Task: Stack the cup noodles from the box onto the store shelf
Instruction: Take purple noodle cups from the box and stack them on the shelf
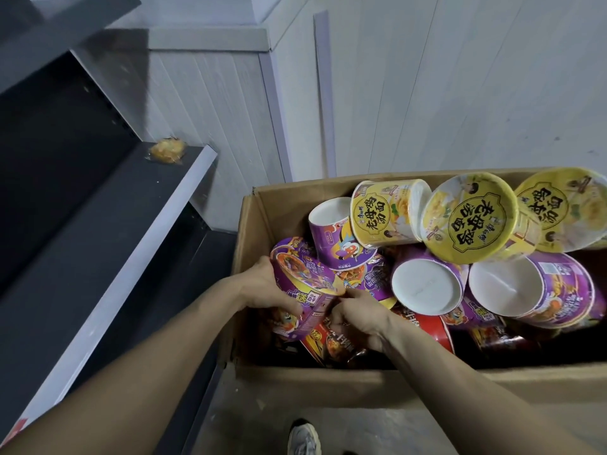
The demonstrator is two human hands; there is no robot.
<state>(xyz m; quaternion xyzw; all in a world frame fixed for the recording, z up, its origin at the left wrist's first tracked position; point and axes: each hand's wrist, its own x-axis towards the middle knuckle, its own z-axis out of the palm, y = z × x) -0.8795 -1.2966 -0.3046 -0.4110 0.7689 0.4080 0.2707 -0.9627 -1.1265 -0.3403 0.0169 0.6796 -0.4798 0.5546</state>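
An open cardboard box (328, 382) on the floor holds several cup noodles: yellow ones (469, 218) at the back, purple ones (532, 287) in the middle and red ones (423, 326) below. My left hand (266, 287) grips a tilted purple cup (302, 290) at the box's left end. My right hand (354, 320) is closed on the same cup's lower right side. The dark store shelf (108, 224) runs along the left.
A small wrapped yellow snack (167, 151) lies at the far end of the shelf board. A white panelled wall stands behind the box. A shoe (303, 438) shows on the grey floor in front of the box.
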